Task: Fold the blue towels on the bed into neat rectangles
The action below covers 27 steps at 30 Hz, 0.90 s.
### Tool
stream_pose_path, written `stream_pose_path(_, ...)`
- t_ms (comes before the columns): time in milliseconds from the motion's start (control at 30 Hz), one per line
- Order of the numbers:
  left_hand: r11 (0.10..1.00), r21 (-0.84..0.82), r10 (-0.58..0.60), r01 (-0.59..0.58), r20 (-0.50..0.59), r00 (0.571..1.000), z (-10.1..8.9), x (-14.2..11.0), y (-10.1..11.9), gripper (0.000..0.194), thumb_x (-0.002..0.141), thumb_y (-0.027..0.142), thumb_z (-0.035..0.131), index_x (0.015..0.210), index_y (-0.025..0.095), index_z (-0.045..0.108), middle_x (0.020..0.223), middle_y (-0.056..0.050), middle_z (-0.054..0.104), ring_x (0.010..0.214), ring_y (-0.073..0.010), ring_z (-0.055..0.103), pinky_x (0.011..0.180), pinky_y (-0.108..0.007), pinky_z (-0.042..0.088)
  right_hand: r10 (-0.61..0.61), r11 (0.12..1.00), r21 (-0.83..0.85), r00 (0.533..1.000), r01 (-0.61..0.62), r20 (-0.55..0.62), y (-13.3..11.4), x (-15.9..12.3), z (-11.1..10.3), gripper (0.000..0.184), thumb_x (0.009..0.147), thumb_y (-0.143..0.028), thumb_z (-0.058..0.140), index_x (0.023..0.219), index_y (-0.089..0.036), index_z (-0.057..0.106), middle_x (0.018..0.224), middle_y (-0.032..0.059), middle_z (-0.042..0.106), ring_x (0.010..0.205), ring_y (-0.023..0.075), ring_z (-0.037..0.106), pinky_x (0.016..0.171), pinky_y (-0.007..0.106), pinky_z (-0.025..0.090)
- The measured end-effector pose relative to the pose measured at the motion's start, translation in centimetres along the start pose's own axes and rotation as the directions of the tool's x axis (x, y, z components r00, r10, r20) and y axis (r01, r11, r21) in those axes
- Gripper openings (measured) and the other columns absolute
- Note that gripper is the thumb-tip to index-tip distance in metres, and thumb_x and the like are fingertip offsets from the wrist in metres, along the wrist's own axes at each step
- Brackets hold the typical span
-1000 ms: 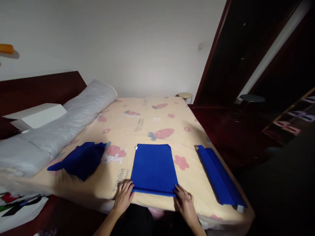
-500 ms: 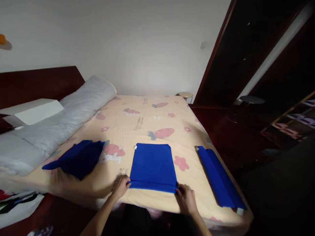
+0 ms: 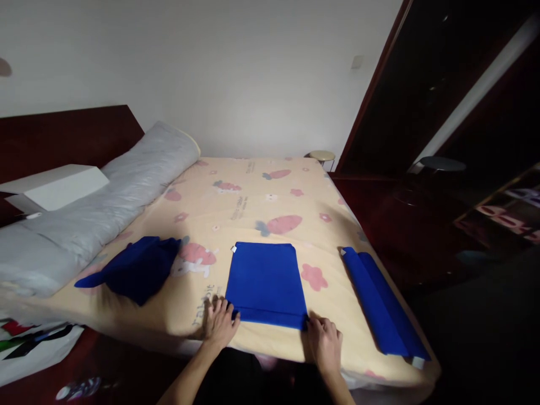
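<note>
A blue cloth (image 3: pixel 266 277) lies flat on the bed near its front edge, with a narrow folded strip along its near side and a small white tag at its far left corner. My left hand (image 3: pixel 221 325) rests at the near left corner, fingers spread and touching the cloth's edge. At the near right corner, my right hand (image 3: pixel 325 343) has its fingers curled in, closed on the cloth's edge; the fingertips are partly hidden. To the left sits a crumpled blue cloth (image 3: pixel 139 270). A long blue cloth folded into a narrow strip (image 3: pixel 379 304) lies along the right edge.
The bed (image 3: pixel 270 197) has a patterned cream sheet. A grey rolled quilt (image 3: pixel 126 185) and a white box (image 3: pixel 63 185) lie by the dark headboard (image 3: pixel 71 132). Two stools (image 3: pixel 323 156) (image 3: pixel 442 163) stand beyond the bed. A shoe (image 3: pixel 80 388) is on the floor at left.
My left hand has gone from pinching the near left corner to lying with fingers spread over it. My right hand stays at its corner. The view has shifted slightly.
</note>
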<state>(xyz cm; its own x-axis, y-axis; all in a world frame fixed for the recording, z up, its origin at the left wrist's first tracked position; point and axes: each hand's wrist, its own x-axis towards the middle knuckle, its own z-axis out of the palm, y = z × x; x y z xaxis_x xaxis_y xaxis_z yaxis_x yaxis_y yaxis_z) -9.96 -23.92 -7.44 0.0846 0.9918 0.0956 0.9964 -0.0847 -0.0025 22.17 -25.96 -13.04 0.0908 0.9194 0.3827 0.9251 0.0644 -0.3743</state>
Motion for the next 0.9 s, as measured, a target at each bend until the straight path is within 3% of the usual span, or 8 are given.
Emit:
stream_pose_path(100, 0.999, 0.018, -0.031, 0.032, -0.019, 0.999, -0.4, 0.4, 0.9, 0.047, 0.094, 0.049, 0.037, 0.105, 0.019, 0.071, 0.114, -0.014, 0.067, 0.119, -0.0349, 0.051, 0.108, -0.06, 0.026, -0.107, 0.992, 0.066, 0.993, 0.104, 0.051, -5.2, -1.2, 0.6, 0.041, 0.097, -0.037, 0.033, 0.115, -0.023, 0.067, 0.113, 0.0121, 0.068, 0.102, 0.0267, 0.061, 0.088, 0.041, 0.044)
stream_pose_path(200, 0.998, 0.048, -0.028, 0.028, -0.003, 1.0, -0.8, 0.6, 0.9, 0.048, 0.094, 0.048, 0.037, 0.105, 0.017, 0.071, 0.113, -0.016, 0.067, 0.118, -0.0354, 0.052, 0.107, -0.06, 0.029, -0.294, 0.949, 0.164, 0.945, 0.27, 0.142, -10.5, -2.5, 2.0, 0.047, 0.097, -0.041, 0.036, 0.142, -0.03, 0.046, 0.144, 0.0048, 0.052, 0.131, 0.026, 0.049, 0.105, 0.041, 0.04)
stream_pose_path(333, 0.998, 0.057, 0.038, -0.037, -0.024, 0.999, -0.6, -0.3, 0.6, 0.043, 0.097, 0.031, 0.03, 0.114, 0.018, 0.068, 0.119, -0.014, 0.067, 0.116, -0.0307, 0.056, 0.103, -0.053, 0.038, -0.339, 0.934, 0.173, 0.929, 0.314, 0.146, -12.8, -3.3, 4.1, 0.056, 0.098, -0.046, 0.039, 0.15, -0.031, 0.029, 0.152, 0.0051, 0.041, 0.137, 0.0259, 0.043, 0.109, 0.044, 0.038)
stream_pose_path(400, 0.979, 0.009, 0.205, -0.205, -0.044, 0.978, 0.1, -1.2, 1.1, 0.045, 0.097, 0.025, 0.029, 0.133, 0.021, 0.056, 0.133, -0.01, 0.062, 0.124, -0.0261, 0.053, 0.107, -0.048, 0.037, -0.333, 0.935, 0.176, 0.933, 0.308, 0.138, -12.5, -3.3, 4.7, 0.056, 0.098, -0.046, 0.04, 0.15, -0.031, 0.029, 0.151, 0.0053, 0.042, 0.136, 0.0255, 0.044, 0.109, 0.044, 0.038)
stream_pose_path(500, 0.921, -0.035, 0.386, -0.389, -0.062, 0.92, 1.5, -2.4, 1.8, 0.056, 0.097, 0.03, 0.031, 0.152, 0.025, 0.022, 0.153, -0.005, 0.043, 0.14, -0.0209, 0.038, 0.114, -0.041, 0.032, -0.351, 0.93, 0.176, 0.923, 0.323, 0.159, -11.3, -3.0, 4.7, 0.054, 0.098, -0.044, 0.04, 0.15, -0.032, 0.028, 0.15, 0.004, 0.043, 0.136, 0.0238, 0.045, 0.109, 0.042, 0.039)
stream_pose_path(567, 0.935, -0.037, 0.349, -0.352, -0.057, 0.935, 2.2, -2.9, 1.3, 0.06, 0.098, 0.035, 0.031, 0.154, 0.027, 0.009, 0.156, -0.003, 0.037, 0.142, -0.0201, 0.035, 0.115, -0.041, 0.031, -0.348, 0.934, 0.151, 0.922, 0.324, 0.172, -9.5, -2.8, 3.9, 0.053, 0.099, -0.042, 0.038, 0.15, -0.032, 0.028, 0.149, 0.0034, 0.044, 0.136, 0.023, 0.045, 0.108, 0.042, 0.039)
stream_pose_path(767, 0.945, -0.072, 0.322, -0.32, 0.013, 0.947, 2.4, -3.5, -3.6, 0.061, 0.099, 0.039, 0.03, 0.152, 0.032, -0.001, 0.158, 0.0, 0.032, 0.142, -0.0172, 0.035, 0.119, -0.042, 0.027, -0.229, 0.973, 0.037, 0.95, 0.226, 0.215, -1.2, -2.1, 0.4, 0.056, 0.098, -0.049, 0.039, 0.15, -0.032, 0.028, 0.15, 0.0054, 0.043, 0.137, 0.0253, 0.043, 0.109, 0.048, 0.037)
stream_pose_path(900, 0.965, -0.074, 0.254, -0.252, 0.025, 0.967, 2.6, -3.5, -2.9, 0.06, 0.1, 0.041, 0.027, 0.151, 0.033, -0.002, 0.158, 0.001, 0.03, 0.143, -0.0191, 0.034, 0.12, -0.047, 0.023, -0.201, 0.979, 0.039, 0.93, 0.199, 0.308, -0.5, -1.7, -0.3, 0.052, 0.099, -0.048, 0.033, 0.148, -0.031, 0.033, 0.15, 0.0031, 0.041, 0.139, 0.0241, 0.04, 0.109, 0.049, 0.037)
